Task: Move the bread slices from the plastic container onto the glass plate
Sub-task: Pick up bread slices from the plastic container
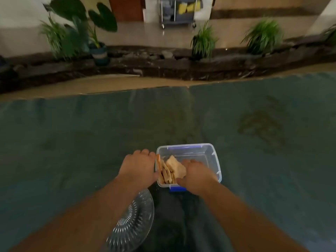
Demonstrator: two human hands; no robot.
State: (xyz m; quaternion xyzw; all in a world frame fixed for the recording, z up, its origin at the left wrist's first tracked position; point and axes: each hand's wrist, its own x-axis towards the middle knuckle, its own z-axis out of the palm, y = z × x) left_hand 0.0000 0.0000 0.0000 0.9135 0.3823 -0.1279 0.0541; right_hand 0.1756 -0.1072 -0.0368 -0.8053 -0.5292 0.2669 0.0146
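Note:
A clear plastic container [209, 153] with blue clips sits on the blue-green mat in front of me. Several tan bread slices [170, 170] stand and lean in its left half. My left hand [138, 166] rests against the container's left wall, its fingers curled at the rim beside an upright slice. My right hand [197, 174] reaches into the container and grips a bread slice at its right edge. A cut-glass plate [134, 220] lies nearer to me on the left, partly hidden under my left forearm, with nothing visible on it.
The blue-green mat [72, 142] spreads wide on all sides, with a faint dark stain [261, 126] at the right. Beyond its far edge run a sandy strip, a dark stone border [163, 66] with potted plants, and a metal cart [178, 11].

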